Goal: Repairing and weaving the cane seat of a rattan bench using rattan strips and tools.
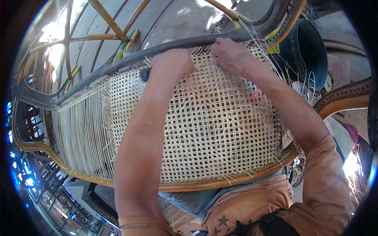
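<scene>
A woven cane panel [212, 129] with an open mesh is stretched across a curved rattan frame [204, 185] over my lap. At the panel's far edge, my left hand [173, 63] is closed in a fist, knuckles up. A dark rounded knob [145, 74] shows beside the left wrist; whether it belongs to something in that hand is unclear. Just to the right, my right hand [230, 55] has its fingers bent together against the far rail [157, 50]. What the fingertips grip is hidden by both hands. Loose cane ends stick out between them.
Parallel unwoven strands [84, 129] fill the panel's left part. A dark bucket [309, 53] stands at the far right, with loose cane strips near it. Bent rattan poles [106, 19] rise at the far left above a plank floor [169, 19].
</scene>
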The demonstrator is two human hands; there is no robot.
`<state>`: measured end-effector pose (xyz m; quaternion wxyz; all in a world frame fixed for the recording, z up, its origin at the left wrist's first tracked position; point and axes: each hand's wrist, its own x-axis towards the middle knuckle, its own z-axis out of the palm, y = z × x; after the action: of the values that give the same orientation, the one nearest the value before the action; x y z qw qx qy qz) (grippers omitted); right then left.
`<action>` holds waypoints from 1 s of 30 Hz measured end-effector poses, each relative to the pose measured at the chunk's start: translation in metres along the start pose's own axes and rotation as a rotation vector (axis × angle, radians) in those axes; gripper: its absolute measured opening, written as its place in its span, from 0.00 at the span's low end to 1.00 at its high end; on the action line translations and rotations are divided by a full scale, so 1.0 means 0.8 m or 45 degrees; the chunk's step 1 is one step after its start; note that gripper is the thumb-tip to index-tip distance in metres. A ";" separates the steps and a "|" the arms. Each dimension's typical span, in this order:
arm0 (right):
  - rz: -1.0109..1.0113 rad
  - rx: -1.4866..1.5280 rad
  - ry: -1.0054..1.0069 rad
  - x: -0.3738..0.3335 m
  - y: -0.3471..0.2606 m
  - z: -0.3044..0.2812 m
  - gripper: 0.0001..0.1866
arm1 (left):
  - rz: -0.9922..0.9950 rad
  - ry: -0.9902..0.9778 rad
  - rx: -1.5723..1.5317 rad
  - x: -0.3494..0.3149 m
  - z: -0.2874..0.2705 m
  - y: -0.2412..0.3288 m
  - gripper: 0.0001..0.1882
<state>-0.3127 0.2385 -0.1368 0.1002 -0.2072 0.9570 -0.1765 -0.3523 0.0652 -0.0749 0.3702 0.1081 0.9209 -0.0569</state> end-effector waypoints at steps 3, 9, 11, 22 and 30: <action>0.067 0.210 -0.051 -0.003 0.001 0.004 0.15 | -0.062 -0.074 -0.025 -0.003 0.013 -0.021 0.19; 0.320 0.611 -0.074 0.003 0.001 0.008 0.05 | -0.036 0.023 -0.142 -0.060 0.041 -0.068 0.19; 0.148 0.118 -0.169 0.015 -0.001 -0.002 0.06 | -0.264 0.008 -0.182 -0.086 0.033 -0.077 0.22; 0.339 -0.213 -0.427 0.033 0.030 -0.054 0.11 | 0.049 0.039 -0.490 -0.053 0.039 -0.023 0.19; 0.202 -0.399 -0.363 0.033 0.035 -0.039 0.11 | 0.176 0.029 -0.971 -0.051 0.025 -0.009 0.14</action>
<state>-0.3546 0.2600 -0.1220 0.2145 -0.1673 0.9622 0.0138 -0.3120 0.0483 -0.0610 0.3763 0.0252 0.8706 0.3160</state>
